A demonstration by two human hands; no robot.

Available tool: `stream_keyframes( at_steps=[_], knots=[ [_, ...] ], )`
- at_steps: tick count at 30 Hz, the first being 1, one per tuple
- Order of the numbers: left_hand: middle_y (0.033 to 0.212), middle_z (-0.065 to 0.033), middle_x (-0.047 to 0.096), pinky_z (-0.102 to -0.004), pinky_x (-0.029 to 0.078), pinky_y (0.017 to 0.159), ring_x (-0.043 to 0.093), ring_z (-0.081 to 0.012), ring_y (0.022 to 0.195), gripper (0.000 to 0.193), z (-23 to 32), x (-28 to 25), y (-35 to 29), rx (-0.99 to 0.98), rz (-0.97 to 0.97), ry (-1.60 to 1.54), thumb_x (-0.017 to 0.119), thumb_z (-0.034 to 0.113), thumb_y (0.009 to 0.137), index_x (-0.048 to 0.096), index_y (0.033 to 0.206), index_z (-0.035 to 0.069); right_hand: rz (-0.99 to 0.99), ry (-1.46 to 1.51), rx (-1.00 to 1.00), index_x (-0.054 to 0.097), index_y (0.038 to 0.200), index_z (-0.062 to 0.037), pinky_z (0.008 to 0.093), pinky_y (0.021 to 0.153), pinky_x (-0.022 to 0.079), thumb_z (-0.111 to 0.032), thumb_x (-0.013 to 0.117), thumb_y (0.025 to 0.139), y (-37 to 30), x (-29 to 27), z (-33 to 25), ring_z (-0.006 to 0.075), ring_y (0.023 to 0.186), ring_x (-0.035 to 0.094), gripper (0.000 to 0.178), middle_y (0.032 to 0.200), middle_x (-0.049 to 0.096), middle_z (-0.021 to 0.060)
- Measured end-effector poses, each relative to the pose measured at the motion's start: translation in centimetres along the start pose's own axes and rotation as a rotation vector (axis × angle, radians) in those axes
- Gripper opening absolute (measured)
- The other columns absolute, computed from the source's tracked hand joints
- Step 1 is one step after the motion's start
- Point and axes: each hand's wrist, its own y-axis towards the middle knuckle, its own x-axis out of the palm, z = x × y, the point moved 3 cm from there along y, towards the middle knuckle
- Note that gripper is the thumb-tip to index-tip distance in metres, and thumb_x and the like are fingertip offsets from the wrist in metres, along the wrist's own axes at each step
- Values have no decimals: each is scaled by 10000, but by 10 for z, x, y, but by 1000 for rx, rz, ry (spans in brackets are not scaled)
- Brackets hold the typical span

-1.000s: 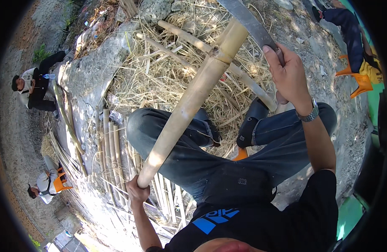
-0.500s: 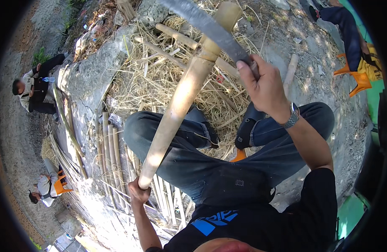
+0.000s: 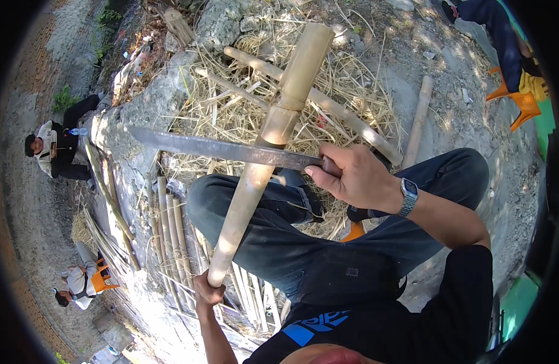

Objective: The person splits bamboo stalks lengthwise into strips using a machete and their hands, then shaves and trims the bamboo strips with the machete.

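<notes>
My left hand is wrapped round the near end of a thick bamboo pole, which slants up and away to the right between my knees. In my closed right hand is the handle of a long machete. Its dark blade lies crosswise over the middle of the pole, pointing left; whether it touches the bamboo I cannot tell. Farther out, the pole passes over a thinner bamboo stick and appears to lean on it.
Straw-like shavings cover the ground beyond my feet. Several bamboo poles lie at left, and a short bamboo piece at right. Two people sit at far left, and another person is near an orange stool at upper right.
The machete has come down and toward me, its blade swinging from pointing up-left to lying across the pole. My left hand keeps its hold on the pole's end.
</notes>
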Motion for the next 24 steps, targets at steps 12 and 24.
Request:
stream_keyframes(
  at_steps=[12, 24],
  knots=[
    [656, -182, 646, -400, 531, 617, 687, -330, 613, 261, -24, 0, -6, -26, -136, -66, 663, 73, 577, 673, 820, -24, 182, 26, -45, 644, 942, 17, 338, 468, 424, -272, 679, 991, 8, -11, 6, 186, 461, 563, 295, 564, 583, 80],
    [719, -179, 685, -390, 544, 663, 696, -287, 666, 280, -12, 4, -14, -32, -170, -135, 666, 78, 580, 684, 839, -28, -34, 61, -81, 590, 832, -17, 376, 497, 478, -253, 728, 940, -1, 22, -10, 272, 500, 625, 294, 580, 605, 90]
  ],
)
